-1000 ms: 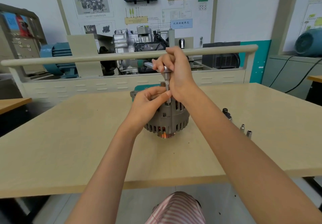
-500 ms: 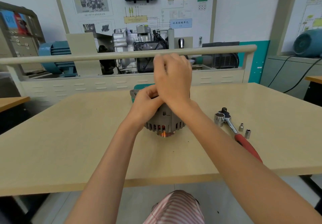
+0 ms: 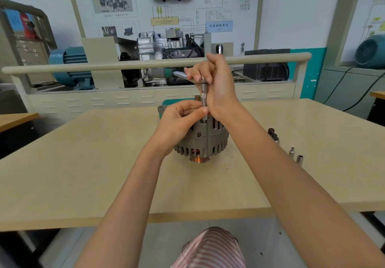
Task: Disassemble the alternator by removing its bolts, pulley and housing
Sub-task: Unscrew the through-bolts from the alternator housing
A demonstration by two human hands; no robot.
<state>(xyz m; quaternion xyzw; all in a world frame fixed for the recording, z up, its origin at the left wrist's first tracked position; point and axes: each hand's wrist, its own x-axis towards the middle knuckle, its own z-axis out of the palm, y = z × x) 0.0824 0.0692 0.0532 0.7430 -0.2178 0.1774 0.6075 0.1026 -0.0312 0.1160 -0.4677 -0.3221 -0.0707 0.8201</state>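
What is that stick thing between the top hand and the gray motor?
A metal wrench bar stands upright between the right hand and the alternator, in the head view.

Right hand [image 3: 216, 84] hides the wrench [image 3: 180, 74] head.

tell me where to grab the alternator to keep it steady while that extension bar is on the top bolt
Grip the alternator by its ribbed round housing, coming in from the left side, low on the body. It stands pulley down on the table, so it could probably tip or spin. The right hand holds the wrench head above, and the left hand pinches the extension bar, so the left flank is the free side.
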